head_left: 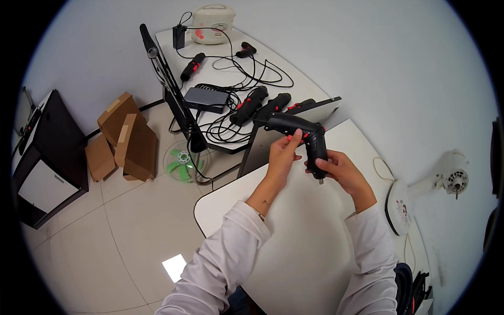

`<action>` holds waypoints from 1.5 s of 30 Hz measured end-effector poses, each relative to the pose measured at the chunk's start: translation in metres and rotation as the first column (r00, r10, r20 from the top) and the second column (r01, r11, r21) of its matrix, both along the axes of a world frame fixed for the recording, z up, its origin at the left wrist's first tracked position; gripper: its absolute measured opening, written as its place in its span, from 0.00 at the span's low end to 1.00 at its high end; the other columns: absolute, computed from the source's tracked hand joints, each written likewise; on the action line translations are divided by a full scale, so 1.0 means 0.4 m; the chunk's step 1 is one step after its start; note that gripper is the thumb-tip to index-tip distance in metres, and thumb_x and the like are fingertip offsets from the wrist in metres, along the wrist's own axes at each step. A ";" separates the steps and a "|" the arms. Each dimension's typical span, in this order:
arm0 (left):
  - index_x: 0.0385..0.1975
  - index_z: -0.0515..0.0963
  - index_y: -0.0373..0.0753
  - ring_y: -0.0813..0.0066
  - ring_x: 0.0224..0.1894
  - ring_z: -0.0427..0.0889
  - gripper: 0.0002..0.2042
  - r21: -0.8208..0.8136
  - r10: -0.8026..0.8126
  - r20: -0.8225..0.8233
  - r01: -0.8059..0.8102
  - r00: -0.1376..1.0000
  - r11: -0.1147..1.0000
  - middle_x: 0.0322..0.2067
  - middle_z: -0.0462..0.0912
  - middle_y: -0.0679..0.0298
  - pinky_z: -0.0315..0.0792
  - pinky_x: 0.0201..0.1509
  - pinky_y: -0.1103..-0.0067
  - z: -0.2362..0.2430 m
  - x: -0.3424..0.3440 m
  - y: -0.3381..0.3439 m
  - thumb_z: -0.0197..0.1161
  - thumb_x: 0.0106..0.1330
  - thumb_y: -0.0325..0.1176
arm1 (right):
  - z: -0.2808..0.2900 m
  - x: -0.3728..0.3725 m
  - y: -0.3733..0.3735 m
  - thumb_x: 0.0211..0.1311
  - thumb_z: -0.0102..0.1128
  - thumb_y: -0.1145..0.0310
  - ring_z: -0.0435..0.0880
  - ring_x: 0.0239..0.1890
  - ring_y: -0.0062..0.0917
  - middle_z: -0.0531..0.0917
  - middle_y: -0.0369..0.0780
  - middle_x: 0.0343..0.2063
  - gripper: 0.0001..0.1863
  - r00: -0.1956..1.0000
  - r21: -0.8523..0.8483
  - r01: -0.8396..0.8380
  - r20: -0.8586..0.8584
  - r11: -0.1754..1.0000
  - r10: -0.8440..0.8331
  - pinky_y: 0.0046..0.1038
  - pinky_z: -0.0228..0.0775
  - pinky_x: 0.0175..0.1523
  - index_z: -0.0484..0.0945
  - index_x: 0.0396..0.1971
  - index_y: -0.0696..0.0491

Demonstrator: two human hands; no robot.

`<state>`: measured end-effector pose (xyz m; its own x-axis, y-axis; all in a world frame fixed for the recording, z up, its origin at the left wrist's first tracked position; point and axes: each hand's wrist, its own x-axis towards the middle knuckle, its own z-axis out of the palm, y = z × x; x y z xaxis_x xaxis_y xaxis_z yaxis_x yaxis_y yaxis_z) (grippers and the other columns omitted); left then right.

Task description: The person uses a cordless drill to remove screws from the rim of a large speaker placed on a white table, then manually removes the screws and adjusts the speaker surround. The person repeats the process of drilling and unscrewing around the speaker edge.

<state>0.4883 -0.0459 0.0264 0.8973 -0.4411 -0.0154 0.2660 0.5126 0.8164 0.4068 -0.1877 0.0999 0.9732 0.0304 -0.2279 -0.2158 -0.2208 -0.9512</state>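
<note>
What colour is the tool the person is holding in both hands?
The electric screwdriver is black with small red accents by the fingers, seen in the head view.

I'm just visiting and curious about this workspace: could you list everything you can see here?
electric screwdriver: 1, black with red trigger, held above the near white table
other screwdrivers: 5, black and red, on the far table
rice cooker: 1, cream, far table's back end
flat box: 1, dark grey, among black cables
cardboard boxes: several, brown, on the floor, left
small fan: 1, green, on the floor
standing fan: 1, white, lying on the floor, right
cabinet: 1, black and white, far left
left hand: at the trigger
right hand: grips the handle's lower end
</note>
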 end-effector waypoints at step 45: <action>0.39 0.72 0.42 0.53 0.22 0.77 0.10 0.638 -0.427 0.757 -0.418 0.495 0.647 0.15 0.75 0.54 0.68 0.27 0.61 -0.136 -0.161 -0.102 0.46 0.60 0.25 | 0.283 0.282 -0.185 0.63 0.51 0.52 0.75 0.51 0.33 0.75 0.43 0.52 0.26 0.910 -0.888 0.154 0.298 0.432 0.288 0.31 0.69 0.51 0.67 0.56 0.53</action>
